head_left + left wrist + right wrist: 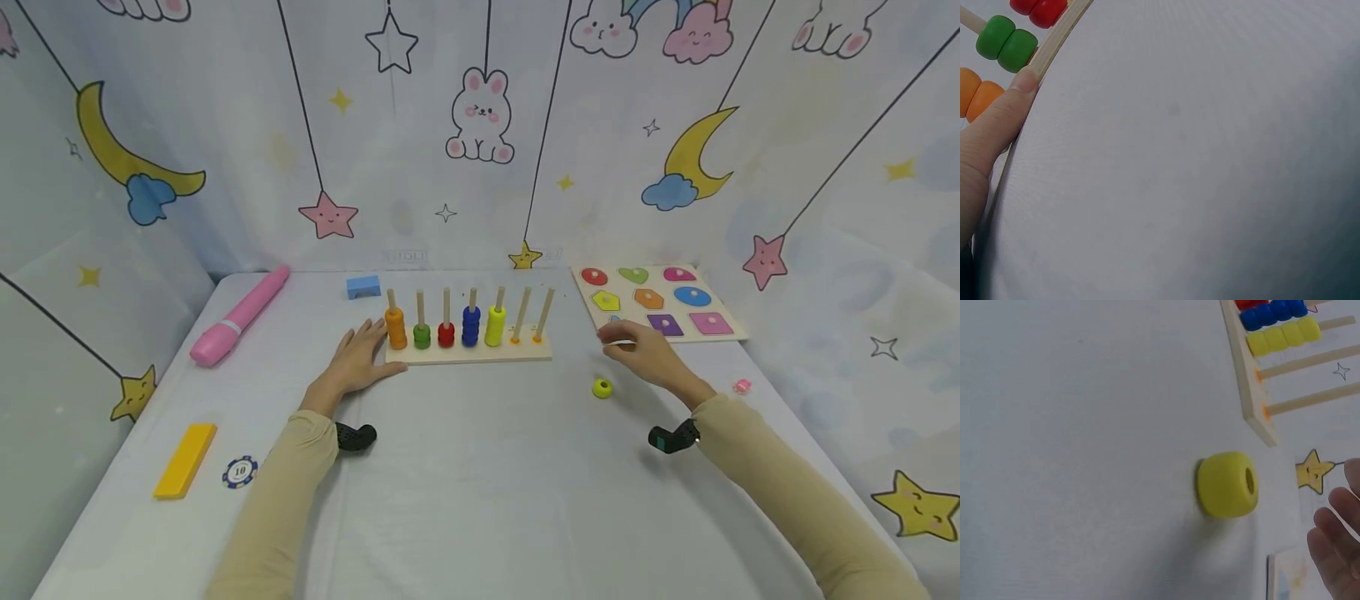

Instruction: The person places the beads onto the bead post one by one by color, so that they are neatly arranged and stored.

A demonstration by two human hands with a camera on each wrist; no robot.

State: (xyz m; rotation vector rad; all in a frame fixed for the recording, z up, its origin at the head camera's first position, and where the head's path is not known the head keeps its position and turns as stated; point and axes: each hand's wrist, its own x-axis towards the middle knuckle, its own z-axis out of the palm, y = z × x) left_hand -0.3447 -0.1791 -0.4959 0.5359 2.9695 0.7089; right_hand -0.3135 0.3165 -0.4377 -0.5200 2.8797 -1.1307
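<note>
A wooden peg rack [468,357] stands mid-table, with orange, green, red, blue and yellow beads on its pegs and two bare pegs on the right. My left hand [356,358] rests at the rack's left end, its straight thumb [1007,115] along the front edge beside the orange beads [396,328]. A loose yellow bead [1227,484] sits on the table right of the rack, its hole showing. Above and beyond this bead hovers my right hand [645,354], fingers loosely bent, with nothing seen in them.
A shape puzzle board [705,325] lies at the back right, near a small pink piece [742,386]. Behind the left hand is a blue block [363,287]. On the left lie a pink bat-like stick [240,317], a yellow block [185,461] and a poker chip [240,472].
</note>
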